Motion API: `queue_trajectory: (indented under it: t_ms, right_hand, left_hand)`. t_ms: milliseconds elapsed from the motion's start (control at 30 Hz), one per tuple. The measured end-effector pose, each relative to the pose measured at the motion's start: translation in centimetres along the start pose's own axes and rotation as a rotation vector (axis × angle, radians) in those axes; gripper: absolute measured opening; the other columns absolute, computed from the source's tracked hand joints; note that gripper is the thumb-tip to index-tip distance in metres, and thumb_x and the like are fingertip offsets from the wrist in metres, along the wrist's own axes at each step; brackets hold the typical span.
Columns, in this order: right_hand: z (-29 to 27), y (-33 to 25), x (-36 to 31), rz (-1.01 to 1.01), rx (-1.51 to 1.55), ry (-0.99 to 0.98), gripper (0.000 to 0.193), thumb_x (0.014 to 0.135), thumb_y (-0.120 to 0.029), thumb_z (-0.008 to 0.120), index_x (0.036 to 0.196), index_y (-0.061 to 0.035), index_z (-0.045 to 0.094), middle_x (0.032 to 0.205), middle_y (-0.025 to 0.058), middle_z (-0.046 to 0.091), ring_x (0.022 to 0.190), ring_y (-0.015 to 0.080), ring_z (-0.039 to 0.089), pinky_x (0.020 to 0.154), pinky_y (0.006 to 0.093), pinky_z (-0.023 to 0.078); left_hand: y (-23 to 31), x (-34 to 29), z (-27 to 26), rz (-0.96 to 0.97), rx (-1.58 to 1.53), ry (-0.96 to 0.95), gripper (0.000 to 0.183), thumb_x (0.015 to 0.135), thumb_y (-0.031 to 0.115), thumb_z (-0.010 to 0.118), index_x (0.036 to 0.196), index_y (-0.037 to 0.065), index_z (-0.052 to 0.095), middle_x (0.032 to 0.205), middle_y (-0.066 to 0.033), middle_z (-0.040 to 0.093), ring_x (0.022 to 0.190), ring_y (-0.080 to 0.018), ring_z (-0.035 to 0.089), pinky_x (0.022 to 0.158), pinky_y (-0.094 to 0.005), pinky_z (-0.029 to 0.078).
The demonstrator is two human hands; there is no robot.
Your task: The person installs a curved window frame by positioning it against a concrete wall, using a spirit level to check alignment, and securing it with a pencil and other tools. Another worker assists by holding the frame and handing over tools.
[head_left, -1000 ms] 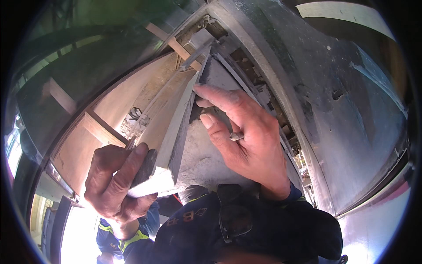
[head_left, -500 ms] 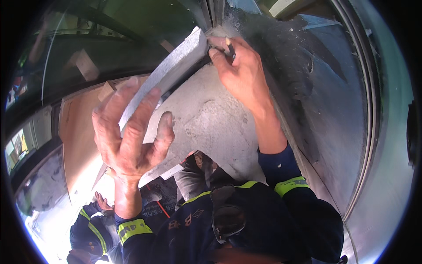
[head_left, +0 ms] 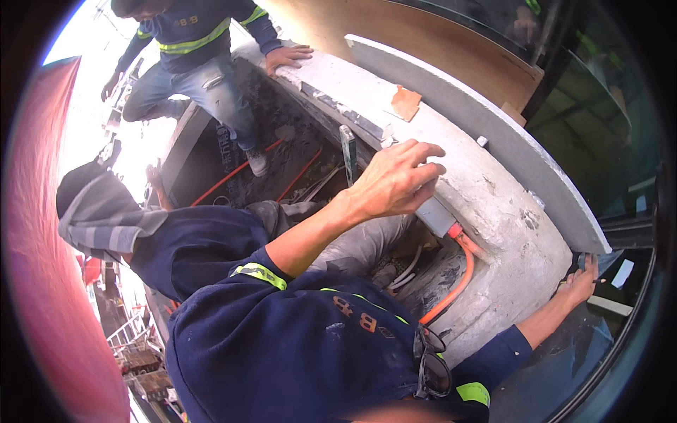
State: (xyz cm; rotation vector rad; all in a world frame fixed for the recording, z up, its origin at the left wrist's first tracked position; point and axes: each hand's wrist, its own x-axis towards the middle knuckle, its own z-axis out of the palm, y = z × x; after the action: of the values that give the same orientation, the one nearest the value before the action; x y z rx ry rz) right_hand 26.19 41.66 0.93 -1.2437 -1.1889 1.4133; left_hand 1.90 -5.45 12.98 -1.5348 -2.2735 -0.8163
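Observation:
A long grey slab (head_left: 493,141) stands on edge along the pale concrete ledge (head_left: 493,211), beside dark glass. At the slab's right end, my right hand (head_left: 580,283) is closed around a pencil (head_left: 599,280), of which only a dark tip shows. Its fingers are by the slab's lower corner; whether they touch it I cannot tell. My left hand (head_left: 403,176) hovers over the ledge's near edge with loosely bent fingers and nothing visible in it. A grey box (head_left: 436,216) with orange conduit (head_left: 462,278) lies below that hand.
A co-worker (head_left: 201,42) at the upper left rests a hand on the ledge. Another person (head_left: 190,247) in dark blue bends close at my left. A tan fragment (head_left: 406,103) and a small white block (head_left: 482,142) lie on the ledge. Sunglasses (head_left: 433,363) hang at my collar.
The view has swung left, bringing the slab's full length and the co-workers into sight. My left hand has come away from the slab; my right hand stays at its end.

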Motion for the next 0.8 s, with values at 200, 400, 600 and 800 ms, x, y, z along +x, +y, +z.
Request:
queue_trajectory:
  t_ms: [200, 400, 600, 800]
  right_hand:
    - [-0.5, 0.6, 1.5, 0.029, -0.011, 0.13, 0.033, 0.091, -0.015, 0.067, 0.119, -0.005, 0.082, 0.12, 0.0024, 0.082, 0.06, 0.004, 0.035, 0.051, 0.0246, 0.024]
    - [0.9, 0.2, 2.0, -0.006, -0.1, 0.144, 0.029, 0.085, -0.012, 0.074, 0.11, -0.0005, 0.084, 0.105, 0.0043, 0.081, 0.067, 0.0128, 0.054, 0.059, 0.0306, 0.04]
    - [0.3, 0.6, 0.9, -0.027, -0.036, 0.261, 0.037, 0.081, -0.013, 0.078, 0.111, 0.0088, 0.077, 0.105, 0.0181, 0.073, 0.079, 0.0306, 0.067, 0.079, 0.0428, 0.059]
    - [0.8, -0.6, -1.0, 0.138, 0.296, 0.018, 0.03, 0.092, -0.015, 0.063, 0.117, -0.0003, 0.069, 0.114, 0.0178, 0.079, 0.05, 0.0074, 0.034, 0.044, 0.0259, 0.028]
  left_hand:
    - [-3.4, -7.3, -5.4, -0.186, 0.177, 0.099, 0.027, 0.085, 0.005, 0.077, 0.112, 0.005, 0.074, 0.127, -0.0134, 0.068, 0.108, -0.0324, 0.07, 0.089, -0.0435, 0.06]
    - [-3.5, -15.0, -7.4, -0.363, 0.206, 0.203, 0.024, 0.087, 0.004, 0.075, 0.111, 0.005, 0.075, 0.126, -0.0131, 0.069, 0.108, -0.034, 0.072, 0.09, -0.0431, 0.06]
    - [-3.1, -21.8, 0.2, -0.73, -0.201, 0.073, 0.024, 0.09, 0.006, 0.072, 0.113, 0.005, 0.078, 0.12, -0.0164, 0.072, 0.11, -0.0356, 0.072, 0.096, -0.0434, 0.059]
    - [-2.1, -23.9, 8.3, -0.467, -0.119, -0.174, 0.069, 0.088, 0.016, 0.081, 0.151, 0.006, 0.055, 0.147, -0.0244, 0.054, 0.136, -0.0446, 0.054, 0.114, -0.0509, 0.047]
